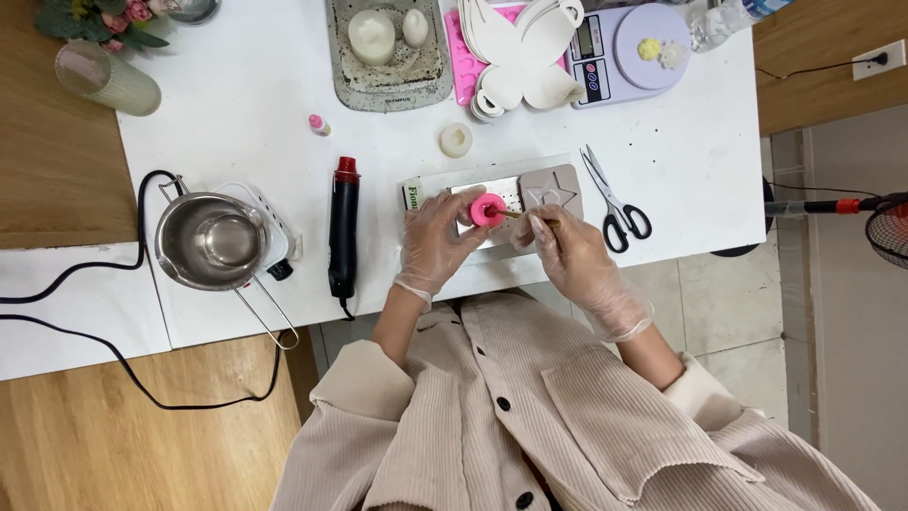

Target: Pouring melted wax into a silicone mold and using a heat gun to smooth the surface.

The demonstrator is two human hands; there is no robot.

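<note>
At the near edge of the white table (pixel 246 85), a small round pink mold (pixel 488 209) is kept over a pale rectangular tray (pixel 445 189), probably so that drips and crumbs land there and not on the tabletop. The mold is steadied by the gloved left hand (pixel 433 241), whose fingers are curled against its side. A thin stick-like tool (pixel 515 215) is pinched in the gloved right hand (pixel 565 251) and its tip is set against the mold's rim; whether it enters the cavity cannot be told. A grey star-shaped mold (pixel 550 192) lies on the same tray, just beside the right hand. Black-handled scissors (pixel 613 206) are laid to the right, within reach. To the left, a black heat gun (pixel 343 232) with a red tip is rested flat, pointed away from the person. Further left, a steel melting pot (pixel 210 240) is seated on a small white heater, well apart from the hands. At the far edge, 2 white candle shapes (pixel 383 34) are stored in a grey tray, beside a kitchen scale (pixel 626 47).
</note>
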